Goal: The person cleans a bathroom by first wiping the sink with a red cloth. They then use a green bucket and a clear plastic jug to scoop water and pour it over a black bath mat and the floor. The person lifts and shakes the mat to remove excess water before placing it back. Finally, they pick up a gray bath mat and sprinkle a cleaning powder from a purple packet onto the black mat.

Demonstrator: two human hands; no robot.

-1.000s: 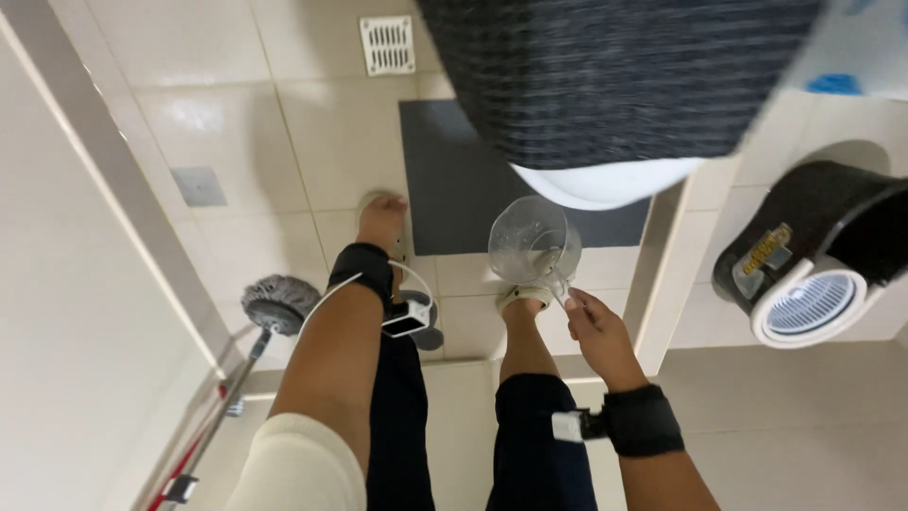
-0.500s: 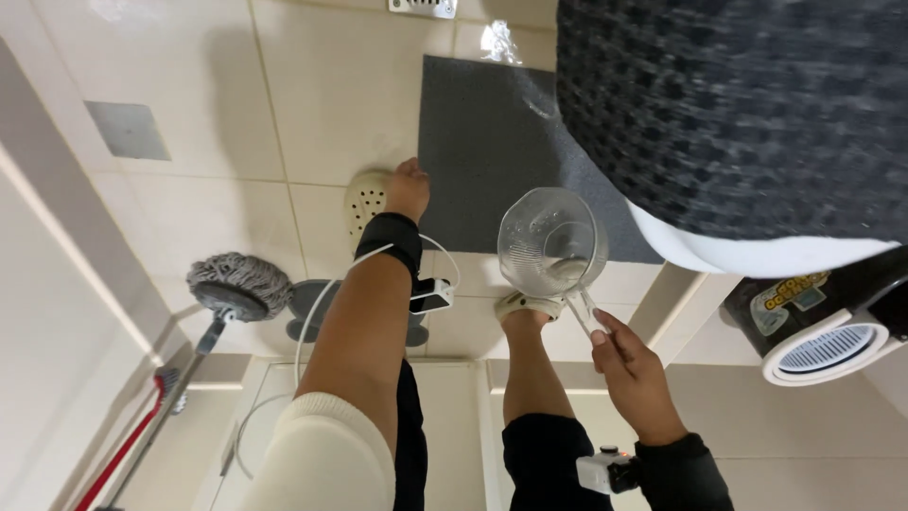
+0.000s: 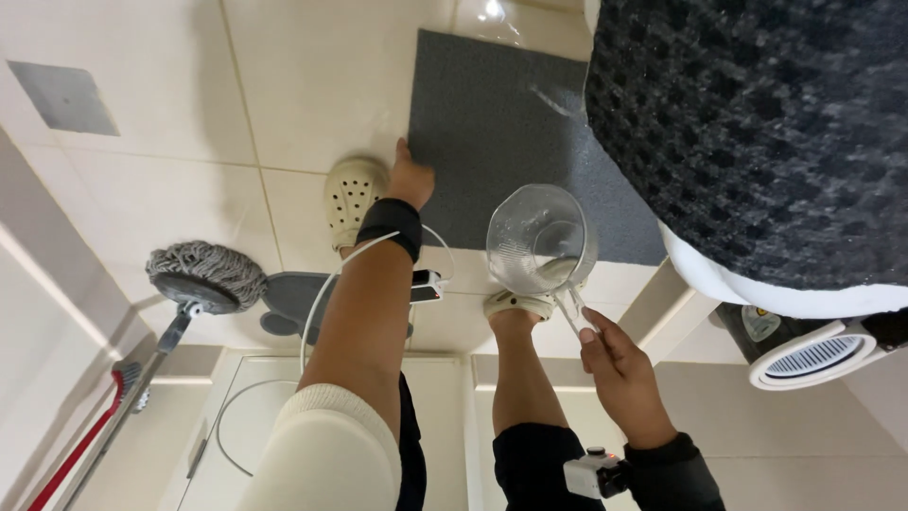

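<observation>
A home washroom or utility corner, by the look of it: cream floor tiles (image 3: 189, 123), a grey mat (image 3: 492, 142), a round-headed mop (image 3: 203, 274) leaning by the wall and a small fan heater (image 3: 813, 352) on the floor.

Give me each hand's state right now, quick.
Left hand: reaching down, fingers at the corner of the grey mat.
Right hand: closed on the handle of the clear jug.

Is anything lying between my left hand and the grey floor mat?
Nothing visible: the left hand is already at the edge of the grey mat, touching its corner. The right hand holds the clear scoop off to the side.
</observation>
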